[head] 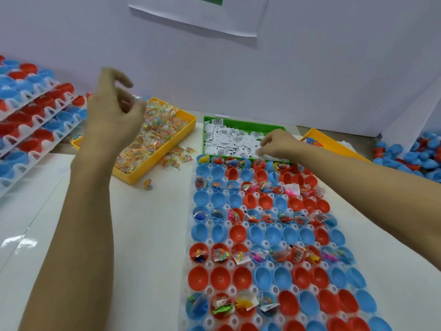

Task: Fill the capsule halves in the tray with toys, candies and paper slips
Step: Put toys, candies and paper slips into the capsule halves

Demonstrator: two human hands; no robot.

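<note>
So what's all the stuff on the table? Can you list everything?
tray: one, clear white, middle front
capsule halves: many, red and blue, in tray, some filled
candy bin: one, yellow, back left, full of wrapped candies
loose candies: a few, beside candy bin
paper slip bin: one, green, behind tray
paper slips: many, white
toy bin: one, yellow, back right
stacked trays: several, far left
loose halves: pile, far right
left hand: raised over candy bin
right hand: reaching into slips
</note>
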